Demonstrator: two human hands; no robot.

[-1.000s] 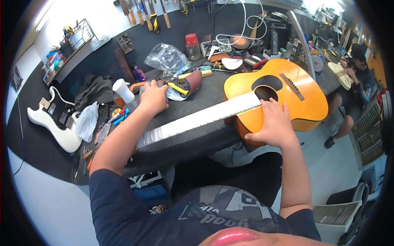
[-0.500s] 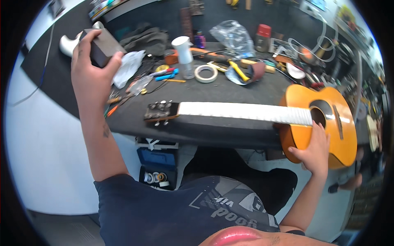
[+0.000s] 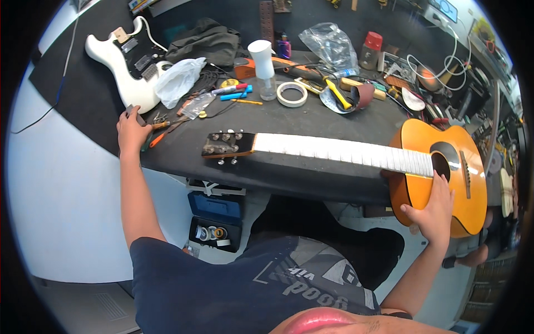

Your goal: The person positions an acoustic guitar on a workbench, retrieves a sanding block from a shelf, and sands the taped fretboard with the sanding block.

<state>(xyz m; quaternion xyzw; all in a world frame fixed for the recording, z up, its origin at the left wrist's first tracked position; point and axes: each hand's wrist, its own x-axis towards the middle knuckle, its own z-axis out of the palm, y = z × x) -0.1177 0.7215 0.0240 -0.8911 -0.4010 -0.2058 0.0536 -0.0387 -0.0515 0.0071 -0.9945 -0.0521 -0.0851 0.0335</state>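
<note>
At the left edge of the workbench my left hand (image 3: 133, 132) closes round a dark rectangular block (image 3: 135, 113), mostly hidden by the fingers. The block is down at bench level, by the lower end of a white electric guitar body (image 3: 114, 72). An orange-yellow acoustic guitar (image 3: 414, 192) lies across the front of the bench, its headstock (image 3: 229, 145) pointing left. White covering, crossed by thin fret lines, runs along its fretboard (image 3: 339, 151). My right hand (image 3: 434, 214) rests on the guitar's body beside the sound hole, fingers stretched out and thumb apart.
Behind the guitar neck lie a roll of masking tape (image 3: 292, 94), a white-topped bottle (image 3: 262, 67), a yellow-handled tool (image 3: 338, 94) and pens. A clear plastic bag (image 3: 331, 47) and white plastic (image 3: 181, 82) lie farther back. A blue toolbox (image 3: 214, 209) stands below the bench.
My left hand has come down and nearer with the block, from above the white guitar body to the bench edge. My right hand stays on the acoustic guitar. The view has shifted slightly.
</note>
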